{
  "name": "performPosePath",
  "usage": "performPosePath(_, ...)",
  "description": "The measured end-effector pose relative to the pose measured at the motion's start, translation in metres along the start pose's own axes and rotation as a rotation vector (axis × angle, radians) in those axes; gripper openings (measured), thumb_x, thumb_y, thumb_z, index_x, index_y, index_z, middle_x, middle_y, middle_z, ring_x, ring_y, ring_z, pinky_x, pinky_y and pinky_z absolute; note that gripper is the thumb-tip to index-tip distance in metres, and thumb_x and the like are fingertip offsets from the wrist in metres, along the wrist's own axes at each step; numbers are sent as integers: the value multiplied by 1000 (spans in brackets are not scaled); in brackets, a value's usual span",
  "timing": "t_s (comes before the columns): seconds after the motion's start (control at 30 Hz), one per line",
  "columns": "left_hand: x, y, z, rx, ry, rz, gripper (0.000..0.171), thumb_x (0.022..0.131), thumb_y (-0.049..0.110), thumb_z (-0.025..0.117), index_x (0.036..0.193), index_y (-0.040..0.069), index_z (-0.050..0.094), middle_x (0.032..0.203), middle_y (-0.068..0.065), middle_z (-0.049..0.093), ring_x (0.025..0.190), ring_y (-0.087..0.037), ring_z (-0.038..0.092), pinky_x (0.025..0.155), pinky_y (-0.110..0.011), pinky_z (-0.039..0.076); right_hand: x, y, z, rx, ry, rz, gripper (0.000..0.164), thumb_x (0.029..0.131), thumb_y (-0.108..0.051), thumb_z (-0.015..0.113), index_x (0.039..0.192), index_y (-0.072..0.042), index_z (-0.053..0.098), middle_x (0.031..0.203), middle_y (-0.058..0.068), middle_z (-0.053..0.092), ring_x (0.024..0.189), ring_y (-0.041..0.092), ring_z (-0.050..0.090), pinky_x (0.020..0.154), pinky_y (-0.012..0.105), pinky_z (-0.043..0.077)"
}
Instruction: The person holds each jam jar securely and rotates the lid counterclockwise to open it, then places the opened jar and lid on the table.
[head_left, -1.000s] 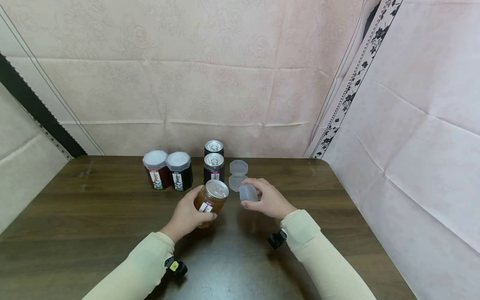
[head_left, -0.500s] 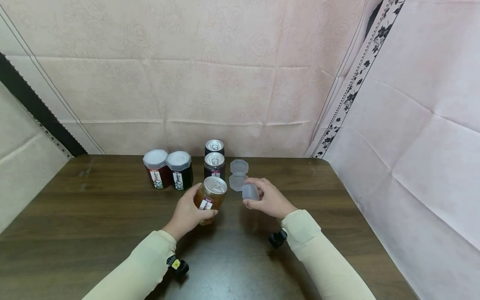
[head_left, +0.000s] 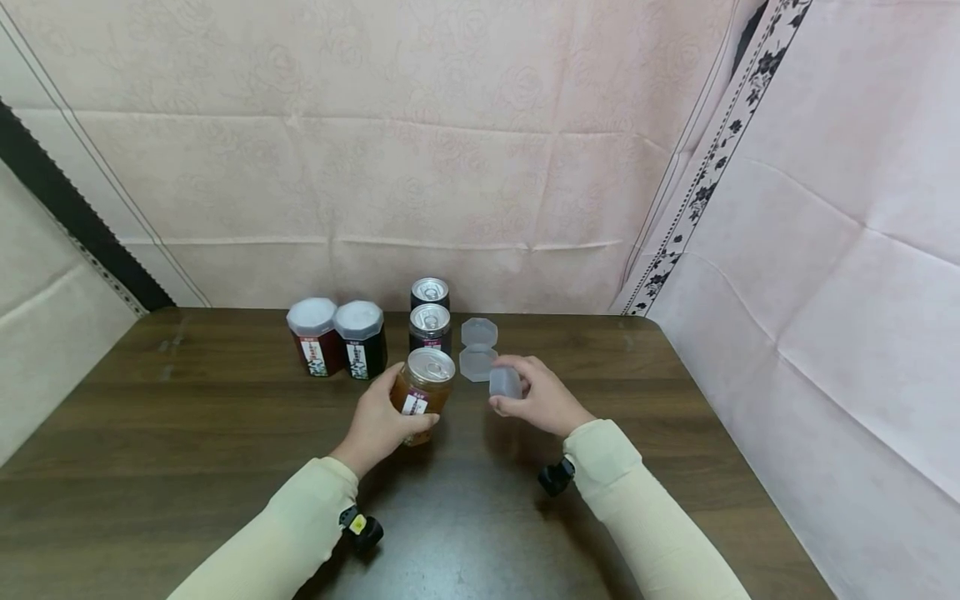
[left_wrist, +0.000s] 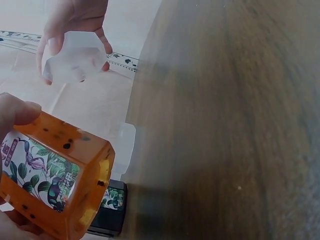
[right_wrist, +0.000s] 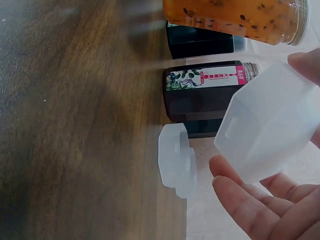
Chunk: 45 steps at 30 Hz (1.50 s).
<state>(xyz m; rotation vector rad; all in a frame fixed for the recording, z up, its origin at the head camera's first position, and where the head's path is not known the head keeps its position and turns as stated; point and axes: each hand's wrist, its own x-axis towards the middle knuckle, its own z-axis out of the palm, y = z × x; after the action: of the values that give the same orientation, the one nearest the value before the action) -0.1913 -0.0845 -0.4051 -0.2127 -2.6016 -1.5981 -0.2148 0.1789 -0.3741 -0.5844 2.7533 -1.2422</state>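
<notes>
A frosted cap [head_left: 505, 383] has shifted slightly right and an amber jar [head_left: 429, 385] slightly toward the table's far side since a second ago. The right hand [head_left: 542, 398], thumb and fingers spread to the cap's width, pinches it; the left hand [head_left: 377, 423], curled round the jar, holds it before two dark jars [head_left: 431, 328] with bare metal lids. Only the left wrist view reveals the jar's faceted base and leafy label [left_wrist: 37, 172]. Two white-capped jars [head_left: 361, 350] stand left; two loose caps [head_left: 479, 332] lie on the wooden table [head_left: 225, 433].
</notes>
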Motion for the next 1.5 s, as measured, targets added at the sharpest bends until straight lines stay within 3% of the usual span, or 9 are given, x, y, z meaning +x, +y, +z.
performPosePath(0.23, 2, 0, 1, -7, 19, -6, 81, 73, 20, 83, 140, 4, 41, 132, -17, 54, 115, -33, 53, 97, -53, 45, 2, 4, 2, -1, 36, 4, 55, 84, -36, 74, 132, -20, 52, 121, 10, 53, 92, 24, 59, 75, 36, 54)
performPosePath(0.5, 4, -1, 2, -11, 28, -12, 79, 74, 21, 82, 140, 5, 41, 133, -17, 53, 117, -33, 53, 98, -53, 44, 2, 5, 3, 6, 51, 9, 59, 83, -35, 76, 133, -15, 51, 121, 4, 58, 100, 26, 59, 81, 39, 53)
performPosePath(0.83, 4, -3, 2, -29, 45, -46, 82, 75, 20, 82, 142, 5, 38, 137, -18, 49, 121, -35, 49, 101, -55, 41, 2, 9, 7, 18, 55, 57, 57, 83, -38, 75, 133, -22, 50, 124, 0, 58, 110, 23, 56, 87, 41, 51)
performPosePath(1.03, 5, -2, 0, -30, 55, -69, 83, 76, 21, 81, 144, 5, 36, 140, -18, 47, 123, -36, 47, 102, -57, 39, 3, 9, 6, 22, 63, 71, 56, 84, -39, 74, 132, -25, 49, 122, 2, 59, 113, 29, 56, 88, 44, 51)
performPosePath(1.5, 13, -5, 9, -58, 113, -80, 83, 76, 21, 81, 144, 5, 36, 140, -18, 47, 125, -36, 47, 104, -56, 38, 7, 12, 11, 107, 119, 107, 58, 82, -30, 78, 130, -16, 48, 114, 5, 61, 111, 30, 56, 89, 46, 48)
